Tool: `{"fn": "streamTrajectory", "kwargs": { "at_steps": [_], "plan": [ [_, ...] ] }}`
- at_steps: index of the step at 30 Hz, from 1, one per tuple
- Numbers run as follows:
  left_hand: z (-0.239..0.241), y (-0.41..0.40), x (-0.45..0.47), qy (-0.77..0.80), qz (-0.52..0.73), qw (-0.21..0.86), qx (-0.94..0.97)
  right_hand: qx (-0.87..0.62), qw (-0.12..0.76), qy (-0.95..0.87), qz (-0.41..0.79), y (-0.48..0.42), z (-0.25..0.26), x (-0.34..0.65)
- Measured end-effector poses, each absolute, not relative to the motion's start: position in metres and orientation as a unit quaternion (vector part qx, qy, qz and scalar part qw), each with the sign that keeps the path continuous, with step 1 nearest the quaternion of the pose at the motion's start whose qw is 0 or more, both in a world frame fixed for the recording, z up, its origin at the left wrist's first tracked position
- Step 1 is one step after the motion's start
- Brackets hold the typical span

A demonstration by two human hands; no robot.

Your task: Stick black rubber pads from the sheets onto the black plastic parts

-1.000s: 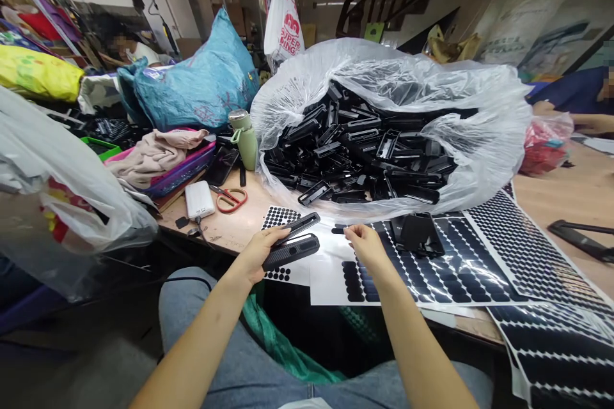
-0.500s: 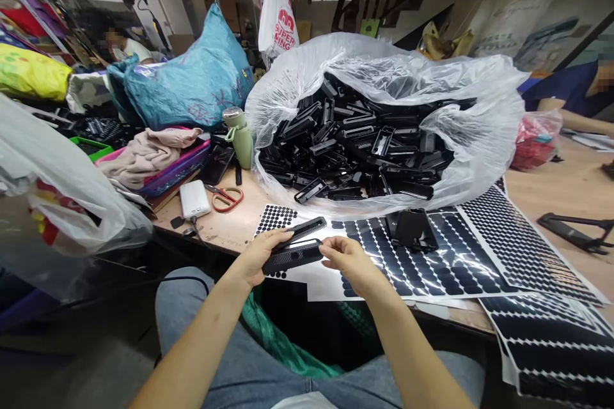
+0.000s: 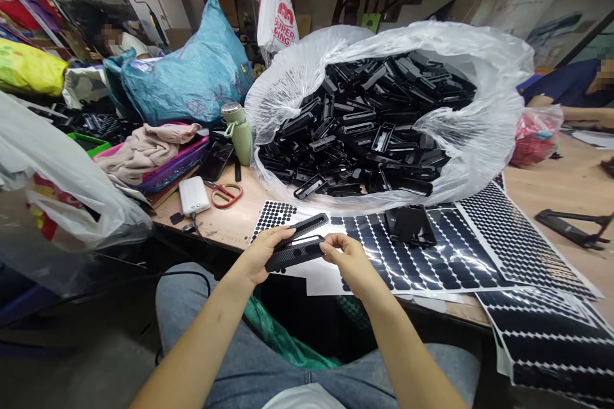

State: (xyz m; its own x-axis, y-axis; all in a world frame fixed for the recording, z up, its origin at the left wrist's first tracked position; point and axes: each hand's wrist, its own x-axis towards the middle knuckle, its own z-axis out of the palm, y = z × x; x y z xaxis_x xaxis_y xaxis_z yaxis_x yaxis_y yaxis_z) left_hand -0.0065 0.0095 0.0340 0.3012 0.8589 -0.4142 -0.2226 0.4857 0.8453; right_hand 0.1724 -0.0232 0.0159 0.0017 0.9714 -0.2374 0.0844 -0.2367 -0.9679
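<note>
My left hand (image 3: 263, 254) grips a long black plastic part (image 3: 295, 243) made of two hinged bars, held over the table's near edge. My right hand (image 3: 346, 257) pinches at the right end of the lower bar; whatever small thing is between its fingertips is too small to make out. Just beyond lies a white sheet of black oval stickers (image 3: 432, 259), with a smaller sheet of round black dots (image 3: 274, 213) to its left. A big clear plastic bag (image 3: 480, 140) full of the same black parts (image 3: 364, 134) sits behind them.
A black stand (image 3: 409, 225) rests on the sticker sheet. Red-handled scissors (image 3: 225, 193), a white power bank (image 3: 194, 195) and a green bottle (image 3: 237, 132) lie left of the bag. More sticker sheets (image 3: 542, 332) hang off the right edge. Other people sit at far left and far right.
My right hand has come off the sticker sheet and moved left to the end of the black part in my left hand. The view has tilted slightly.
</note>
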Motion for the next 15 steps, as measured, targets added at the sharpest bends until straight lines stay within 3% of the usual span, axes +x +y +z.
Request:
{"fn": "streamTrajectory", "kwargs": {
  "at_steps": [15],
  "plan": [
    [0.0398, 0.008, 0.0003, 0.469, 0.392, 0.725, 0.317, -0.606, 0.457, -0.486, 0.434, -0.0307, 0.0138, 0.1644]
  ]
}}
